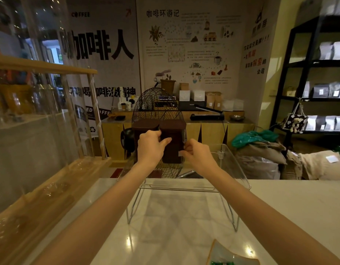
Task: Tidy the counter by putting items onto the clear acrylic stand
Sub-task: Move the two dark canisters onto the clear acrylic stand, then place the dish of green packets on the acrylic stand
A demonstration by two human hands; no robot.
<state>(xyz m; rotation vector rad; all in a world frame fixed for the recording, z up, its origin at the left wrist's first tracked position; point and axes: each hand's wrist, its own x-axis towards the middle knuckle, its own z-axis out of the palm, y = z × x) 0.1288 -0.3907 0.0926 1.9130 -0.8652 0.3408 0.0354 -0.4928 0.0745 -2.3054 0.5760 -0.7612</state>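
Two dark brown rectangular canisters stand side by side on the far part of the clear acrylic stand, which rests on metal legs on the white counter. The left canister is partly hidden by my left hand. My left hand's fingers wrap the left side of the right canister. My right hand pinches the same canister at its lower right, near a small pale label. Both forearms reach forward over the stand.
A wood-framed glass display case runs along the left. A small dish with green contents sits at the counter's near edge. Behind the counter stand a wire fan, a back bench with boxes, piled bags and black shelving.
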